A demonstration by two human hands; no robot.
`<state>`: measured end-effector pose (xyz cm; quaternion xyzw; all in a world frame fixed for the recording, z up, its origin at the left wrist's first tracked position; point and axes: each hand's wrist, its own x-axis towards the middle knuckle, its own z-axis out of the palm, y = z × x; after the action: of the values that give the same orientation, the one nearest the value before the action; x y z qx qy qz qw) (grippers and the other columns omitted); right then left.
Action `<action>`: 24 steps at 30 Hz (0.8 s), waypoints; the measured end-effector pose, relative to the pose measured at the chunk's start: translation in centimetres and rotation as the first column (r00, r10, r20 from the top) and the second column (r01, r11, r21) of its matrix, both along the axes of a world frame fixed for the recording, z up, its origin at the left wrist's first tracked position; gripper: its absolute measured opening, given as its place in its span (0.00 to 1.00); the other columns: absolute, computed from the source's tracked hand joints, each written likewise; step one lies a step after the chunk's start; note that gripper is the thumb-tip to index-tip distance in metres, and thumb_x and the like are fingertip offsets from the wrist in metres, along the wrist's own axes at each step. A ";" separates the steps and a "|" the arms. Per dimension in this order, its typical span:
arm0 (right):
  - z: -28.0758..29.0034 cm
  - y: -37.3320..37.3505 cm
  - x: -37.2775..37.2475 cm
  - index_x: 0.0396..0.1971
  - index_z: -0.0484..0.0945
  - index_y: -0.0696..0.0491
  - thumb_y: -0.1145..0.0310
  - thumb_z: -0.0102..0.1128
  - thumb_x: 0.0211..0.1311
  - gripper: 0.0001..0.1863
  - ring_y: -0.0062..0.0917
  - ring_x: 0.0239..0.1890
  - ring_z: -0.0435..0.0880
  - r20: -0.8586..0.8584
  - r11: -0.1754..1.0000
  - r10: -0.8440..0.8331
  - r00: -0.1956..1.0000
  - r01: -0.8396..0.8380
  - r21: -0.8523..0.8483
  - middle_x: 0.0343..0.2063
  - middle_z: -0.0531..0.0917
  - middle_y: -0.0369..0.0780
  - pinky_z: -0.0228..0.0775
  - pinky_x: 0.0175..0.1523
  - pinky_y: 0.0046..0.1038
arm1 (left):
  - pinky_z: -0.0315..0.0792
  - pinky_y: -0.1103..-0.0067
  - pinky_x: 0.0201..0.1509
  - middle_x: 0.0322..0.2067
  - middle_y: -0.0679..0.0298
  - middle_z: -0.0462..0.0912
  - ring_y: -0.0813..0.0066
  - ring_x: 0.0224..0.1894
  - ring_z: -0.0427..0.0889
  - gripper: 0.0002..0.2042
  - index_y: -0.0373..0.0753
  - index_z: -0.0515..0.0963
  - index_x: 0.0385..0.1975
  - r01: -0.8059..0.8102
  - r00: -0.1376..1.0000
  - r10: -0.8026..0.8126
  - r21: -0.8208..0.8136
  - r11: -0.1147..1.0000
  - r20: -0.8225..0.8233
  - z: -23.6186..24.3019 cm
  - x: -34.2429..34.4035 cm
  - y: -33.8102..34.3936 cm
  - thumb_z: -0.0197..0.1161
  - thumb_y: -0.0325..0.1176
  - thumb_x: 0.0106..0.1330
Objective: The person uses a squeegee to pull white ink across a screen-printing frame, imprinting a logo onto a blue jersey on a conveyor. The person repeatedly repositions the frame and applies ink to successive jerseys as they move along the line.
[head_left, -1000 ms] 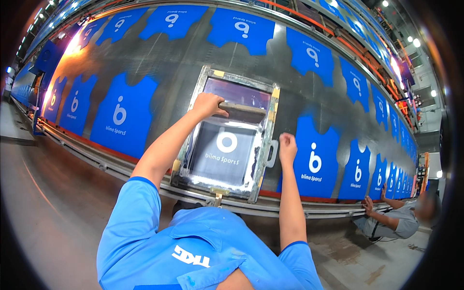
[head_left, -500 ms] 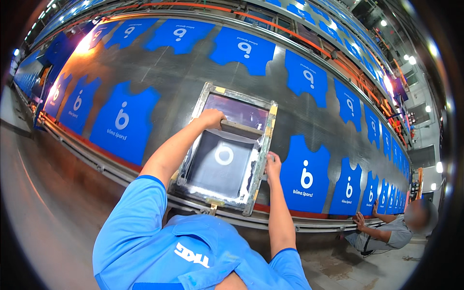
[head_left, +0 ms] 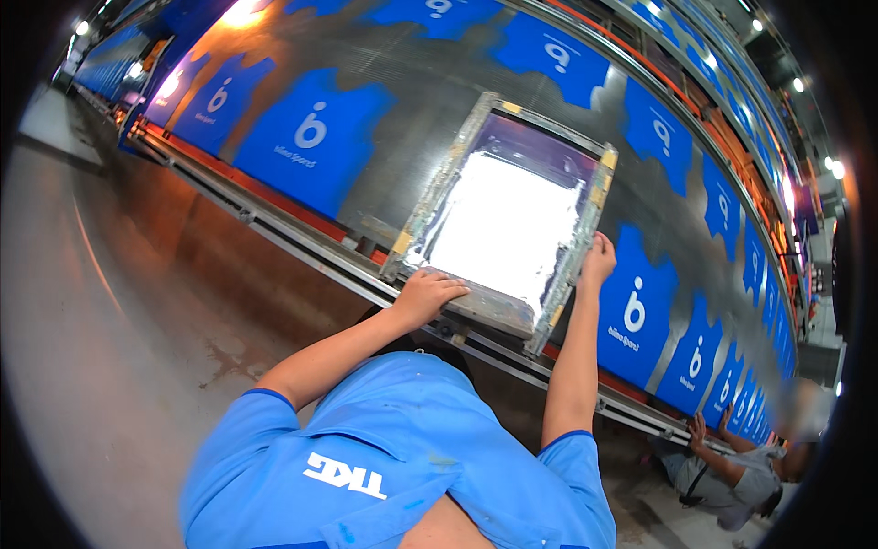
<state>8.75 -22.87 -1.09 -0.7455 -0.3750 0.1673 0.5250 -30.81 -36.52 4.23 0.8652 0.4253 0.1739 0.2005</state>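
Several blue cloth panels (head_left: pixel 633 311) at lower right are printed. Your left hand (head_left: pixel 430 297) holds the grey bar (head_left: pixel 498 311), right hand (head_left: pixel 597 259) the metal frame (head_left: pixel 596 190) hiding what's beneath.

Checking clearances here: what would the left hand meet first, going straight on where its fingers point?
Beyond the grey bar it touches, the left hand would likely meet the frame's right rail first, though its height above that is unclear.

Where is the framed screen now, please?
In the head view, the framed screen is just right of centre, the left hand at its near end, the right hand at its right edge.
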 end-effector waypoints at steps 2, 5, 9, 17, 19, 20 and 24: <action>3.2 2.4 -2.4 0.43 0.85 0.56 0.69 0.57 0.73 0.10 0.13 0.24 0.71 0.084 0.998 -0.059 0.995 0.056 0.040 0.27 0.81 0.32 0.63 0.29 0.20 | 0.68 0.70 0.50 0.52 0.74 0.85 0.73 0.53 0.81 0.25 0.51 0.82 0.52 0.051 0.998 -0.053 -0.042 0.998 -0.042 4.5 -2.8 3.8 0.67 0.25 0.51; 4.6 0.0 -0.7 0.44 0.85 0.56 0.68 0.57 0.74 0.10 0.12 0.24 0.71 -0.255 0.995 -0.014 0.967 -0.012 -0.102 0.27 0.80 0.31 0.62 0.28 0.20 | 0.68 0.70 0.48 0.45 0.74 0.85 0.72 0.49 0.82 0.20 0.50 0.82 0.45 -0.069 0.977 0.051 -0.081 0.994 -0.206 6.3 2.0 3.3 0.71 0.30 0.50; -5.1 -1.5 2.9 0.45 0.84 0.55 0.66 0.58 0.74 0.10 0.11 0.21 0.67 -0.051 0.997 -0.014 0.999 0.018 0.073 0.25 0.78 0.29 0.58 0.25 0.19 | 0.68 0.70 0.48 0.37 0.72 0.83 0.70 0.45 0.81 0.15 0.50 0.82 0.38 -0.117 0.968 0.115 0.006 0.993 -0.225 -1.8 4.9 3.4 0.75 0.39 0.50; 1.1 4.2 -7.5 0.47 0.83 0.58 0.64 0.57 0.74 0.13 0.22 0.35 0.78 -0.163 0.999 0.024 0.986 -0.017 0.044 0.37 0.84 0.37 0.70 0.43 0.25 | 0.73 0.65 0.53 0.47 0.66 0.82 0.63 0.53 0.79 0.19 0.47 0.81 0.39 -0.078 0.951 0.062 -0.039 0.996 -0.303 7.0 -4.4 12.6 0.79 0.41 0.48; 2.7 2.9 -7.0 0.47 0.83 0.59 0.64 0.57 0.74 0.14 0.26 0.41 0.81 -0.126 0.999 0.049 0.991 -0.052 -0.013 0.41 0.86 0.41 0.72 0.50 0.27 | 0.75 0.63 0.53 0.47 0.64 0.82 0.61 0.52 0.80 0.22 0.47 0.82 0.41 -0.088 0.944 0.052 -0.097 0.991 -0.325 7.0 -4.0 11.7 0.80 0.42 0.45; 2.4 2.8 -6.8 0.47 0.83 0.60 0.64 0.56 0.74 0.14 0.27 0.43 0.82 -0.087 0.999 0.048 0.995 -0.048 0.009 0.42 0.86 0.42 0.72 0.52 0.28 | 0.75 0.63 0.52 0.47 0.64 0.83 0.61 0.52 0.81 0.24 0.47 0.83 0.42 -0.086 0.935 0.058 -0.066 0.994 -0.350 6.8 -3.5 11.2 0.81 0.43 0.43; 4.9 2.2 -7.5 0.48 0.82 0.61 0.64 0.54 0.75 0.16 0.30 0.47 0.83 -0.104 0.998 0.032 0.994 -0.037 -0.046 0.44 0.86 0.42 0.72 0.55 0.30 | 0.71 0.59 0.52 0.37 0.68 0.83 0.65 0.47 0.82 0.16 0.50 0.84 0.38 -0.066 0.945 0.049 -0.043 0.997 -0.324 6.8 -4.0 11.3 0.71 0.35 0.46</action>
<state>1.30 -20.63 3.80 -0.7415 -0.3561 0.2238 0.5227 -34.80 -25.21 11.05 0.8636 0.4819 0.0246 0.1460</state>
